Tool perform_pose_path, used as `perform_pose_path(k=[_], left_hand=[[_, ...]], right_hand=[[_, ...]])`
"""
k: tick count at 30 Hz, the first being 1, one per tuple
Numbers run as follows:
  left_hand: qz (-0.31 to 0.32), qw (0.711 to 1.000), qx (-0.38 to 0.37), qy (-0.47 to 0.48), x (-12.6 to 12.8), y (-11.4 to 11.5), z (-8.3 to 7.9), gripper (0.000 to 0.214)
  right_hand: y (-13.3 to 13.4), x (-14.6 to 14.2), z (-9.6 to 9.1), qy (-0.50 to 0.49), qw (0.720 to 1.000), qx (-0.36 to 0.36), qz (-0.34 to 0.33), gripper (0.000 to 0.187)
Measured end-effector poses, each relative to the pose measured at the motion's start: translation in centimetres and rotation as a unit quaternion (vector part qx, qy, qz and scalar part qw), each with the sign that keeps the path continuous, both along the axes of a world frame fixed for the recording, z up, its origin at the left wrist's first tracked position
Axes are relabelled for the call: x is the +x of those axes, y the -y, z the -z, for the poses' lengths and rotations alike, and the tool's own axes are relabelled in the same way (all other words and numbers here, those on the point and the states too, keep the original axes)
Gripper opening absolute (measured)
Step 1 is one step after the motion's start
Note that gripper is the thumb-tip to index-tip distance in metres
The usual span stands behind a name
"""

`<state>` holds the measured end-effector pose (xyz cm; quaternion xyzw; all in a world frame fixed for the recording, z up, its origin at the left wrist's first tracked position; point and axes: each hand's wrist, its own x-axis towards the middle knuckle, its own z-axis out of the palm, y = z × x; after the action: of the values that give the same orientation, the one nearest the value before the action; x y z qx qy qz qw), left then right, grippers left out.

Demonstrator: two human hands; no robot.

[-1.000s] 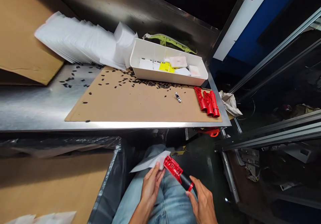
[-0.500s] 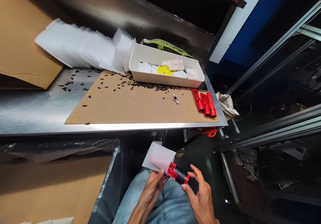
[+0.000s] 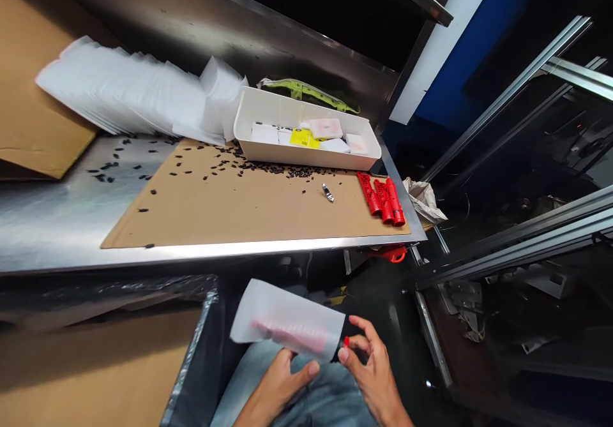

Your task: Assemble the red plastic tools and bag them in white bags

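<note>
A translucent white foam sleeve [image 3: 287,320] lies nearly level above my lap. Through it shows the pink blur of a red plastic tool body, and the tool's red-tipped black end [image 3: 345,344] pokes out at the right. My right hand [image 3: 368,366] pinches that end and the sleeve mouth. My left hand [image 3: 280,392] sits under the sleeve, its fingers on the lower edge and its thumb below. Most of the tool is hidden by the sleeve.
A steel table [image 3: 57,223] carries a cardboard sheet [image 3: 230,216], scattered small black pieces, a white tray [image 3: 306,152] of packets, a stack of white sleeves [image 3: 129,92] and several red tool parts [image 3: 380,200]. A plastic-lined cardboard bin [image 3: 96,369] stands at lower left.
The sleeve has gone from the tool's red end to cover its body, leaving only the end showing. Both hands have drawn apart, and the sleeve now lies longer and more level.
</note>
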<state>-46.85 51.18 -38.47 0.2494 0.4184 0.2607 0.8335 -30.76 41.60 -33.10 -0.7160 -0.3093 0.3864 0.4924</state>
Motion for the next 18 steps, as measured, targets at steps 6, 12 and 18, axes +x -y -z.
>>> perform_pose_path(k=[6,12,18], left_hand=[[-0.184,0.972,-0.076,0.123,0.4,0.0,-1.1,0.054],[-0.217,0.946,-0.198,0.138,3.5,0.2,-3.1,0.046],[-0.138,0.929,-0.311,0.146,3.1,-0.2,-4.0,0.044]], right_hand=[[-0.2,-0.7,0.2,0.136,0.989,-0.001,-0.059,0.054],[-1.7,-3.3,-2.0,0.371,0.922,0.105,-0.037,0.062],[1.1,3.4,-5.1,0.473,0.878,0.048,0.055,0.054]])
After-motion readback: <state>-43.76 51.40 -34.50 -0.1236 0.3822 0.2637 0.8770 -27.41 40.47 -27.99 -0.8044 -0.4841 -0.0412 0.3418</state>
